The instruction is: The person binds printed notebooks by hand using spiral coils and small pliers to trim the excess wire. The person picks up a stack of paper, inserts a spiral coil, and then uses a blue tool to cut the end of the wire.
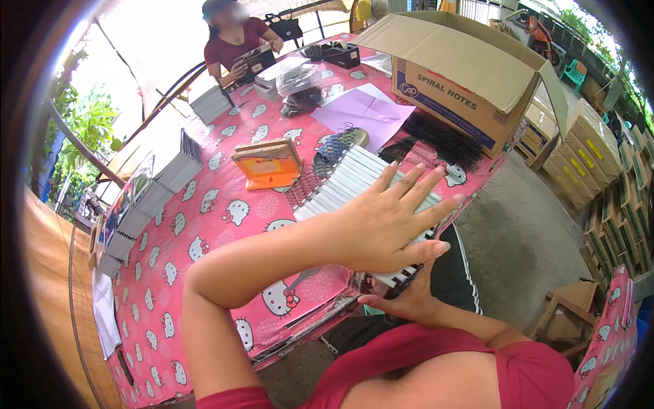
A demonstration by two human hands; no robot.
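A tight row of white-paged spiral notebooks (354, 178) lies along the table's right edge, with coils showing at its far left side. Across the near part of the row rests my left hand (398, 221), palm down with its fingers spread out. At the row's near end, by the table edge, my right hand (412, 296) grips the end notebooks from below, its thumb on the near side. My left forearm and hand hide part of the row, and the notebooks hide some of the right fingers.
An orange holder (272, 178), black spiral coils (443, 140), purple sheets (368, 117) and a large open cardboard box (443, 95) stand beyond. Notebook stacks (146, 201) line the left edge. Across the table, a person (238, 41) holds a dark notebook. Cartons (582, 153) are piled at right.
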